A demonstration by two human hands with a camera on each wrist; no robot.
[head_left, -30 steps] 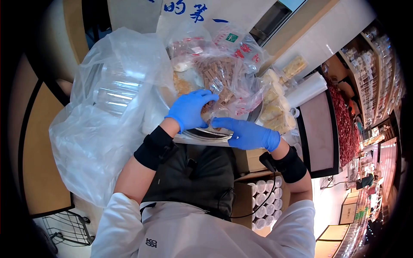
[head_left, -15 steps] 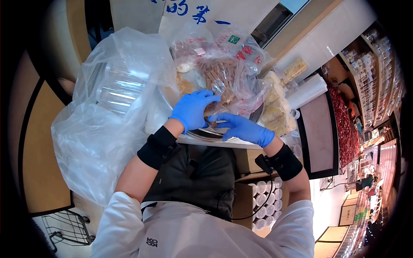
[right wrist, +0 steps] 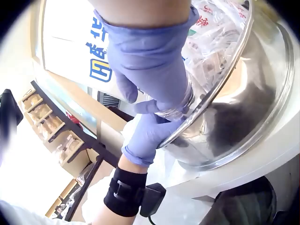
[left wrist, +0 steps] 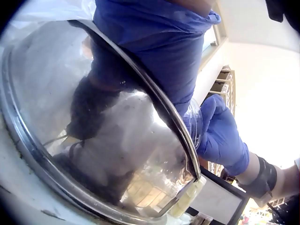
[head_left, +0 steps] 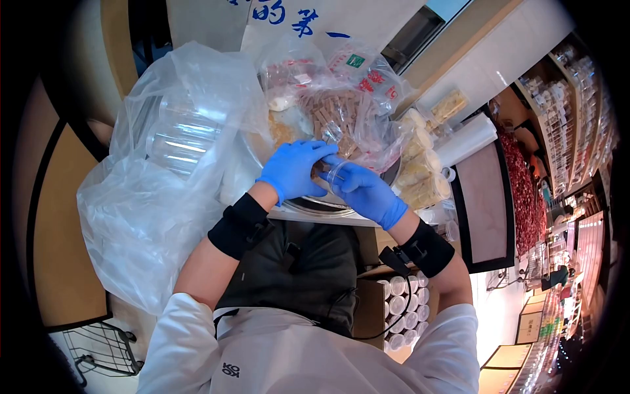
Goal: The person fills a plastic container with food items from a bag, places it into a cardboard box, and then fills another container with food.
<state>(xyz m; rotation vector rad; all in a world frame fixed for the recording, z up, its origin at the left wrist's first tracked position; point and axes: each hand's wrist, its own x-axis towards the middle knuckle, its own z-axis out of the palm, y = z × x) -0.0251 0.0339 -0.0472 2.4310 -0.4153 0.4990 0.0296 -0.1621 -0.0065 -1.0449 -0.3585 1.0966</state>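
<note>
A clear round plastic jar [head_left: 336, 173] is held over the near side of a shiny metal bowl [left wrist: 126, 154]. My gloved left hand [head_left: 295, 172] grips the jar from the left, its fingers curled round the wall. My gloved right hand [head_left: 369, 192] has fingers reaching in at the jar's mouth, and the clear rim [right wrist: 187, 96] rings them in the right wrist view. Its thumb [right wrist: 125, 88] stays outside; the fingertips are hidden in the jar. Brown stick-shaped pieces [head_left: 331, 118] in clear plastic lie in the bowl, just beyond both hands.
A big clear bag of empty plastic jars [head_left: 184, 134] stands left of the bowl. Filled jars [head_left: 423, 167] line its right side, near a roll of clear plastic [head_left: 467, 138]. Below the counter, a cardboard box [head_left: 369, 302] contains several lidded containers. Red-printed bags [head_left: 367, 72] lie behind.
My right hand first draws back a little, with brown bits by its fingertips, then moves up and left so its fingers enter the jar's mouth. My left hand stays nearly in place.
</note>
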